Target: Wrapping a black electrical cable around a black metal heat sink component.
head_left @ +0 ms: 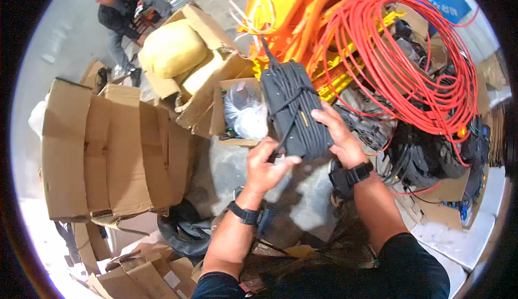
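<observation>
Both my hands hold a bundle of black cable (295, 105), wound lengthwise in a flat block with a strand crossing over it. My left hand (265, 165) grips its near left corner, thumb along the near edge. On the bundle's right side my right hand (339, 131) presses with thumb and fingers, some of them hidden behind it. A dark tapered end of the bundle points away from me. Just left of it stands a small open carton (238, 141) with clear plastic bags (249, 117) in it.
Right of my hands lies a large coil of red hose (377, 67) over orange plastic sheeting (291, 8) and dark cables (415, 159). Tall cardboard (127, 153) stands at left. Beyond it, a box holds yellow bundles (175, 48). A person (121, 18) crouches at the far left.
</observation>
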The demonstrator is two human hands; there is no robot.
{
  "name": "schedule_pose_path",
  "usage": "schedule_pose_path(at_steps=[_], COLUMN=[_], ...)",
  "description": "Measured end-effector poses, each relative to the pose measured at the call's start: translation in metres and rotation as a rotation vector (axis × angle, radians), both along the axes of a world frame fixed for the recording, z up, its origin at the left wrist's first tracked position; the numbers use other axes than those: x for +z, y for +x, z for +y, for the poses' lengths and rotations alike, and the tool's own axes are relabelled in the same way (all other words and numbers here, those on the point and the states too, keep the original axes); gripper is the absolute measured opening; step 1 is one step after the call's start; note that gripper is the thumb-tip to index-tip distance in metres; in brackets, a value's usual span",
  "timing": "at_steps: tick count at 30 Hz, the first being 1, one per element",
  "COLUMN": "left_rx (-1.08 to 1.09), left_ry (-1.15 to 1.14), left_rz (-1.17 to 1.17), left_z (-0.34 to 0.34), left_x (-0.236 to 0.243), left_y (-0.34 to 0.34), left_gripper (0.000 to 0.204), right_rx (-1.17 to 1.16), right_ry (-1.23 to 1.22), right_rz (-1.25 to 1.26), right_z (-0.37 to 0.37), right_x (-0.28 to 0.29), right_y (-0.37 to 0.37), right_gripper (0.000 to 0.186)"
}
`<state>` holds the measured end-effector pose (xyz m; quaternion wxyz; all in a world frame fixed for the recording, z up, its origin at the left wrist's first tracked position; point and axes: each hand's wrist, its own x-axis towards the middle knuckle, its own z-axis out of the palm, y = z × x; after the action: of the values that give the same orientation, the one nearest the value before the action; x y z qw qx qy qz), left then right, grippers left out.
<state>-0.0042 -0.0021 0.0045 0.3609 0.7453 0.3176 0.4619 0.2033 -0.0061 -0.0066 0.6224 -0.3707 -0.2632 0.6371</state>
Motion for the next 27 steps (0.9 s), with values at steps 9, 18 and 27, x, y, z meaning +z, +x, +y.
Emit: schedule_pose_path(at_steps=[9, 18, 27], left_rx=[0.036, -0.052, -0.141], left_ry=[-0.401, -0.398, -0.820], left_rz=[-0.008, 0.005, -0.176], left_z=[0.009, 0.010, 0.014], left_x=[-0.022, -0.025, -0.037], left_y=[-0.017, -0.008, -0.013], left_gripper=[0.018, 0.028, 0.030], right_rx=[-0.200, -0.061, -0.052], right_ry=[-0.102, 0.034, 0.021], right_rz=[-0.005, 0.155, 0.118], right_z=[-0.008, -0.003, -0.003], right_x=[0.020, -0.005, -0.002], right_y=[-0.001, 0.007, 0.003], right_gripper=[0.060, 0.053, 0.054])
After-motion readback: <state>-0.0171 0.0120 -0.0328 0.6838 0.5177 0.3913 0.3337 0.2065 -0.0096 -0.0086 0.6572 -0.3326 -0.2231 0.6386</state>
